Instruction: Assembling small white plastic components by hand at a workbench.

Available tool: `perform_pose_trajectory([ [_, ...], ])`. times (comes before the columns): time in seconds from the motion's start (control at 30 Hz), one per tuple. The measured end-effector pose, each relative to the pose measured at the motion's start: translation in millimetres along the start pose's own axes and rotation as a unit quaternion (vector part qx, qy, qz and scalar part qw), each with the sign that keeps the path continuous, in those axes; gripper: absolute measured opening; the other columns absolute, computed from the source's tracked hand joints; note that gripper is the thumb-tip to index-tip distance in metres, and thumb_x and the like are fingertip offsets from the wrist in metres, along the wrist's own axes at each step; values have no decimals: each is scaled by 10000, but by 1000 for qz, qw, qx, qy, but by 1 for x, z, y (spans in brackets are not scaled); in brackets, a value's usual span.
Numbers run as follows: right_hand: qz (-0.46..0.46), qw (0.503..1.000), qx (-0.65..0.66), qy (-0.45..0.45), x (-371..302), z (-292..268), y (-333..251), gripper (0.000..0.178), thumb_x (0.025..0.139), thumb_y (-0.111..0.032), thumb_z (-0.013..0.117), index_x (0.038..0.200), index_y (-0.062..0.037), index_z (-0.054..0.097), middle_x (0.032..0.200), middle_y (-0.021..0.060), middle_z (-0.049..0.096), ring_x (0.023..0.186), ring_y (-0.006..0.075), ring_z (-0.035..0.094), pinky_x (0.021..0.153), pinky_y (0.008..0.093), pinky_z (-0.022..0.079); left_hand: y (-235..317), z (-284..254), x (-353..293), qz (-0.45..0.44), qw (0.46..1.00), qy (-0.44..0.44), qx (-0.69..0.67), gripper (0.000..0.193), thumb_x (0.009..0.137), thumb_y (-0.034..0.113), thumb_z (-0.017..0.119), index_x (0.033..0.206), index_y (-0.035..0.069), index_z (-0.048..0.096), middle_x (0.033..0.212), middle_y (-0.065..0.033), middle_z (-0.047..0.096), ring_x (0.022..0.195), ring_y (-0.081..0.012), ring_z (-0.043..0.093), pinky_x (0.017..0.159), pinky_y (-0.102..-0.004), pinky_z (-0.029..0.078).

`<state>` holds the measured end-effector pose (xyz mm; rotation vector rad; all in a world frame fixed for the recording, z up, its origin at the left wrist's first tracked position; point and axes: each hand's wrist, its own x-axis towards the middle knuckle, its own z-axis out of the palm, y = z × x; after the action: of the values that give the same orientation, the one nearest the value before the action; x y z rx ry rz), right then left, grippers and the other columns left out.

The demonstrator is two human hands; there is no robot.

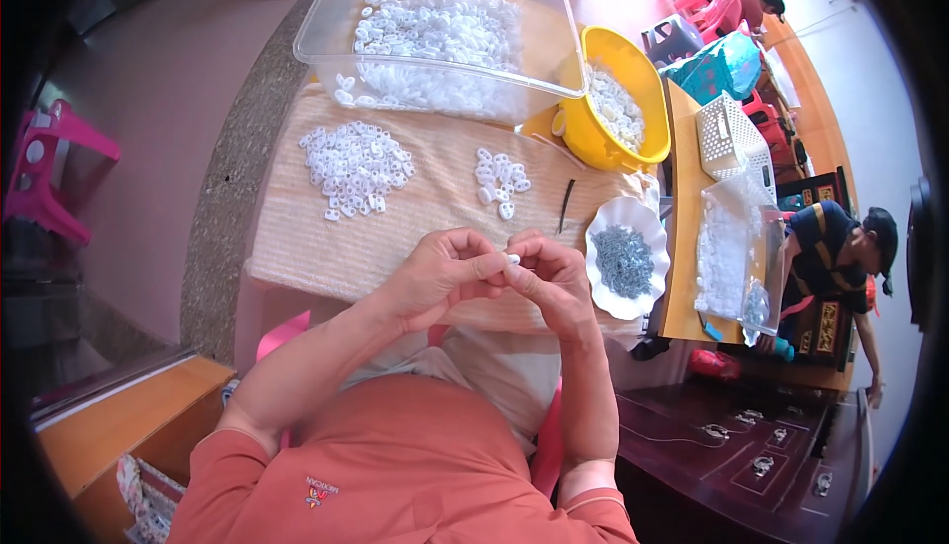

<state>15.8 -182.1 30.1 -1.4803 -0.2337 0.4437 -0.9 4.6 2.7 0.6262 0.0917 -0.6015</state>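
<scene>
In front of my body, my left hand (457, 269) and my right hand (554, 282) meet over the near side of the cloth. A small white plastic part (512, 258) is pinched between their thumbs and fingertips; most of it is hidden. Just beyond my hands lies a small cluster of white oval parts (502, 178). A larger pile of squarish white pieces (356, 168) is spread out to the left of it. Close to my right hand stands a white scalloped dish (598, 292) full of small grey metal pieces (625, 259), perhaps screws or pins.
Across the table's far side, a clear plastic bin (534, 89) holds many white parts. Next to it is a yellow basin (655, 114). A thin black stick (566, 206) lies on the striped cloth (435, 149). A perforated white basket (733, 139) and another person (835, 252) are at the right.
</scene>
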Motion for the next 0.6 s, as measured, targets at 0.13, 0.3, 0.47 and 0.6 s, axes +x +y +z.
perform_pose_trajectory([
  [0.13, 58, 992, -52, 100, -2, -3, -12, 137, 855, -40, 669, 955, 39, 620, 868, 79, 654, 764, 137, 652, 719, 270, 542, 1, 1, 0, 5, 999, 40, 3, 88, 911, 115, 615, 919, 33, 585, 935, -97, 658, 797, -123, 644, 721, -254, 567],
  [0.3, -4, 980, -124, 157, -3, -24, -22, 163, 874, -39, 645, 1006, 54, 622, 848, 65, 654, 731, 115, 641, 684, 261, 563, -2, 0, 0, 8, 999, 42, 15, 92, 902, 119, 628, 923, 35, 598, 941, -97, 656, 781, -114, 637, 711, -250, 566],
  [0.47, -1, 961, -220, 169, -2, -41, -37, 232, 898, -69, 629, 1092, 58, 612, 851, 57, 647, 728, 104, 628, 661, 230, 535, -2, 3, -1, 5, 999, 47, 16, 84, 895, 109, 636, 912, 33, 607, 933, -97, 656, 772, -114, 636, 699, -251, 565],
  [0.6, -17, 944, -294, 147, 4, -59, -40, 258, 901, -141, 608, 1085, 40, 621, 797, 92, 653, 699, 128, 622, 649, 268, 489, -4, 1, 0, 9, 999, 49, 18, 76, 895, 99, 633, 904, 28, 607, 925, -95, 656, 762, -118, 637, 693, -256, 565],
])
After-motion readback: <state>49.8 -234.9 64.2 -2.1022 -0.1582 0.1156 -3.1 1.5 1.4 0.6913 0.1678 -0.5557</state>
